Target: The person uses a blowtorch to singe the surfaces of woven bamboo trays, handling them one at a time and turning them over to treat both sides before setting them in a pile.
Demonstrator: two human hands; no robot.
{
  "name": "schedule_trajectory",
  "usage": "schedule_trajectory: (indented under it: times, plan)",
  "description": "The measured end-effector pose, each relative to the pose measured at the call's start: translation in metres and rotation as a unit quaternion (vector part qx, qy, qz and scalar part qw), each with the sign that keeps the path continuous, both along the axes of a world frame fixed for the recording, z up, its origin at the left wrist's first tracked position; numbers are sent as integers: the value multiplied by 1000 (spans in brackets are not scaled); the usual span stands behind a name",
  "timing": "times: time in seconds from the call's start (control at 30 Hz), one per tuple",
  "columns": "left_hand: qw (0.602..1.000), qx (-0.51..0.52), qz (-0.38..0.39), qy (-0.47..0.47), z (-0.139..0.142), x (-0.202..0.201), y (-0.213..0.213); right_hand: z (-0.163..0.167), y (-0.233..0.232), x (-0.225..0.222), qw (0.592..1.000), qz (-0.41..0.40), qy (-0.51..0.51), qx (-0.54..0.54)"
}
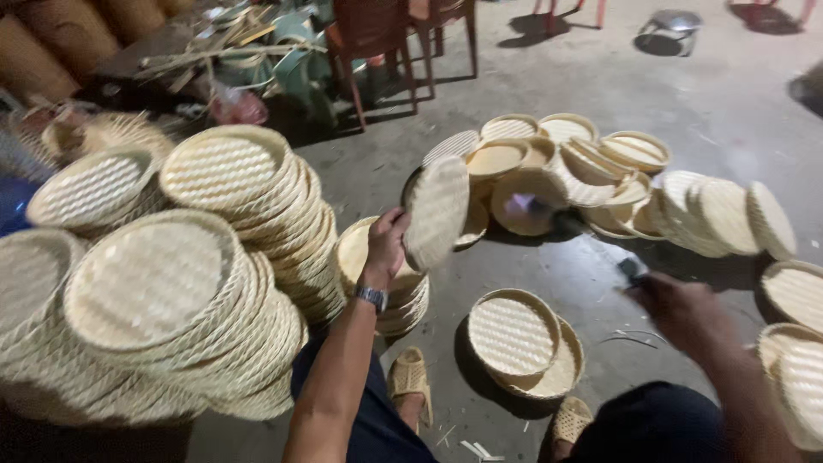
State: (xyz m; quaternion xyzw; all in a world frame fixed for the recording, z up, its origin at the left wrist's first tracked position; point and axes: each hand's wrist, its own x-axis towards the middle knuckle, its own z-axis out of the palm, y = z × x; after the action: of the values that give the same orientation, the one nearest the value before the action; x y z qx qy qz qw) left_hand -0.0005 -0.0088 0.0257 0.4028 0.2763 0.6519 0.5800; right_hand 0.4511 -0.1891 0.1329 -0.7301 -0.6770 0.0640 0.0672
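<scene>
My left hand grips the rim of a round woven bamboo tray, holding it upright and tilted over the floor. A wristwatch is on that wrist. My right hand is blurred and shut on a dark torch whose tip shows a small pale flame close to the tray's right side. Below the left hand stands a short stack of trays. Two more trays lie on the floor between my knees.
Tall stacks of woven trays crowd the left side. A loose heap of trays lies ahead, with more trays at the right. Brown chairs and clutter stand at the back. My sandalled feet rest on concrete.
</scene>
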Motion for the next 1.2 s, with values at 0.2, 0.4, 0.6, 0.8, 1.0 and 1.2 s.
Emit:
schedule_trajectory:
  times: [0.2,0.4,0.6,0.8,1.0,1.2]
  plan:
    - [876,94,121,457,-30,-12,-3,-7,29,25,996,18,-22,89]
    - [763,202,223,572,-93,1,-29,-58,50,44,995,-45,-82,36]
    - [700,121,192,677,-121,1,-65,-104,58,67,990,-78,-110,-33]
    - [723,156,223,635,-134,-4,-72,-109,45,80,988,-109,-88,-70]
    - [705,131,210,665,-133,-2,-73,-122,37,101,992,-97,-56,-55]
    - [541,-79,496,675,-119,-42,-50,-139,35,112,995,-80,-49,-33]
